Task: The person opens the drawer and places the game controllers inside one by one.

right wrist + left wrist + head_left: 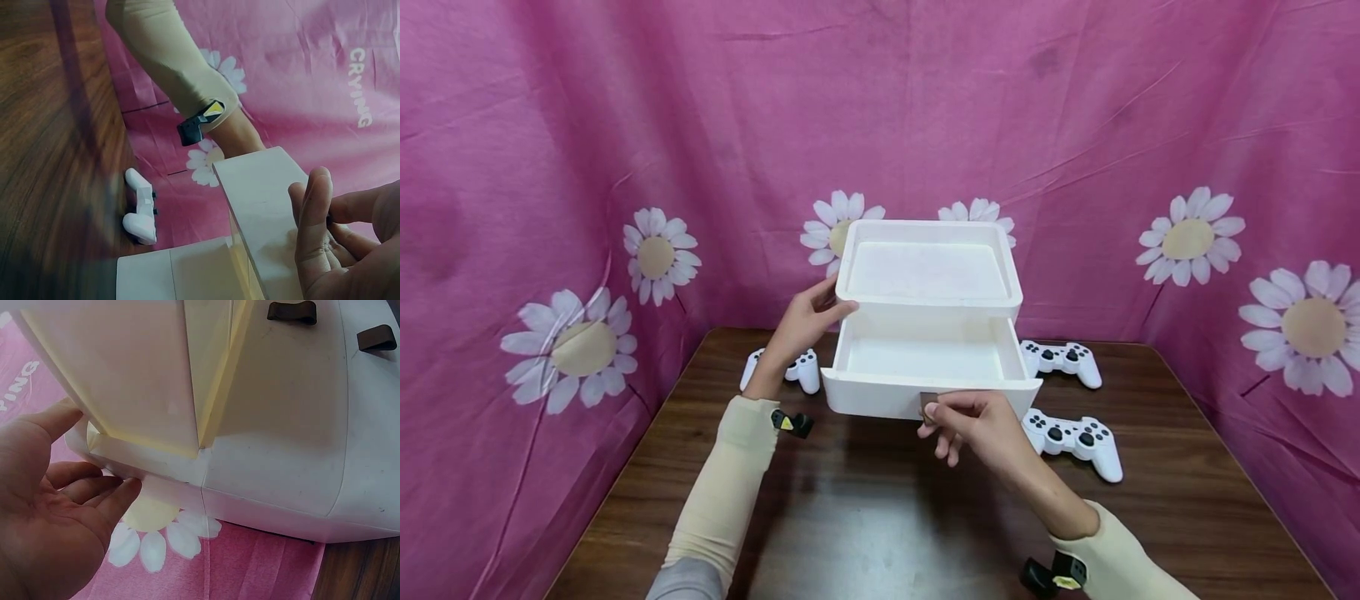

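Observation:
A white plastic drawer unit (928,262) with a recessed tray top stands at the middle of the table. Its upper drawer (932,403) is pulled out towards me and looks bare inside. My right hand (976,421) pinches the brown pull tab (928,402) on the drawer front between thumb and forefinger, the other fingers below. At the unit's upper left corner, my left hand (808,315) holds on, thumb over the front edge and fingers along the side. Further brown pull tabs (292,312) show on lower drawers in the left wrist view.
White game controllers lie around the unit: one (806,369) at the left, partly behind my left wrist, and two on the right, a far one (1060,360) and a nearer one (1075,442). A pink flowered curtain (880,108) closes off the back and sides of the wooden table (865,517).

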`<state>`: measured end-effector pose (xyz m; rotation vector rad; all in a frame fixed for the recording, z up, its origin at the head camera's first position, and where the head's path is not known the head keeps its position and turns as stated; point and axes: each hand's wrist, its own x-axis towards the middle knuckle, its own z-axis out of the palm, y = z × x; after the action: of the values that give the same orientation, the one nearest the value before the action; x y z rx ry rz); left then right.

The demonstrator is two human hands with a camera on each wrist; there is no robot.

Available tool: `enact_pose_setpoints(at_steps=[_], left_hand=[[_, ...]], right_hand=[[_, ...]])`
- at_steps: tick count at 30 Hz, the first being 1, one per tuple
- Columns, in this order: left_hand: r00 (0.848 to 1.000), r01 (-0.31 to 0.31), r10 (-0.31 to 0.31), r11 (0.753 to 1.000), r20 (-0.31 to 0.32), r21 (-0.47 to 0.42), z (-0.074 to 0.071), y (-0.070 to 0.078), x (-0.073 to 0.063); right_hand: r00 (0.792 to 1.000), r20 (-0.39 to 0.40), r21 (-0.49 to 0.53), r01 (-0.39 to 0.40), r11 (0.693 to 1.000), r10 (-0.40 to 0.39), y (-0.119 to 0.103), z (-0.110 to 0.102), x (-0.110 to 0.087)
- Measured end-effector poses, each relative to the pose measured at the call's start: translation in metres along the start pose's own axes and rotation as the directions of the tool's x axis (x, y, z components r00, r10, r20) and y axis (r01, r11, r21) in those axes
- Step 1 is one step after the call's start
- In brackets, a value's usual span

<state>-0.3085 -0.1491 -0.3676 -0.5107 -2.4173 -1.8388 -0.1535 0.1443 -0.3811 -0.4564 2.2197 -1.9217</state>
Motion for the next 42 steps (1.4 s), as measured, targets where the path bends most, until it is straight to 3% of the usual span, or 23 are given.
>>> enact_pose_setpoints(at_steps=[15, 24, 31, 37, 42], left_hand=[[1.000, -0.014, 0.014, 1.000, 0.001, 0.016, -0.001, 0.001, -0.001], [1.000, -0.002, 0.002, 1.000, -0.007, 0.030, 0.000, 0.001, -0.001], [1.000, -0.009, 0.009, 1.000, -0.003, 0.013, 0.000, 0.000, -0.001], [1.000, 0.007, -0.007, 1.000, -0.003, 0.002, 0.000, 0.000, -0.001], [1.000, 0.019, -0.019, 1.000, -0.004, 0.002, 0.000, 0.001, -0.001]], right_hand=[[1.000, 0.022, -0.009, -0.014, 1.000, 0.014, 0.000, -0.001, -0.006], [1.000, 0.018, -0.204, -0.018, 0.979, 0.023, -0.009, -0.011, -0.014], [0.998, -0.021, -0.326, 0.047, 0.944, -0.057, -0.028, -0.033, -0.021], [0.982, 0.012, -0.399, 0.177, 0.900, -0.187, -0.039, -0.062, -0.026], [0.979, 0.005, -0.383, 0.189, 0.904, -0.203, -0.046, -0.090, -0.031]])
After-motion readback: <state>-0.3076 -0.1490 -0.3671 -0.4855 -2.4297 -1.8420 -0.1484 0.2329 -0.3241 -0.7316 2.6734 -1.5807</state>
